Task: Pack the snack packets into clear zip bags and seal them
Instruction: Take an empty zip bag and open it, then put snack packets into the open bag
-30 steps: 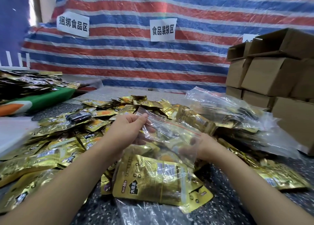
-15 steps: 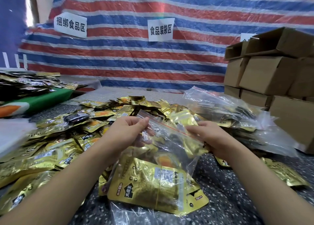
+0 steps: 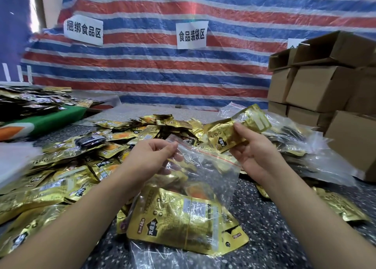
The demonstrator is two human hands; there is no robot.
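The clear zip bag (image 3: 205, 177) hangs open in front of the person, low and central over the table, with at least one gold packet already settled at its bottom (image 3: 179, 213). Its red zip line runs across the top, slanting down toward the right. The left hand (image 3: 150, 159) pinches the near-left corner of the mouth between thumb and fingers, holding that lip up. The right hand (image 3: 252, 148) grips a gold snack packet (image 3: 225, 136) by its lower edge, just above and to the right of the bag's mouth; a second packet in thin clear film seems to sit behind it, though the blur there makes this uncertain.

The step in hand looks like feeding this packet into the bag. To do it well, the left hand should keep the lip lifted and pulled away from the far wall so the mouth gapes, and the packet should go in narrow edge first, sliding flat against the one inside so the zip can later close without a bulge.

Around the bag lies a loose heap of gold packets (image 3: 81, 167) over the speckled table (image 3: 264, 238), filled clear bags (image 3: 305, 146) lie to the right, and cardboard boxes (image 3: 317, 89) are stacked beyond them.
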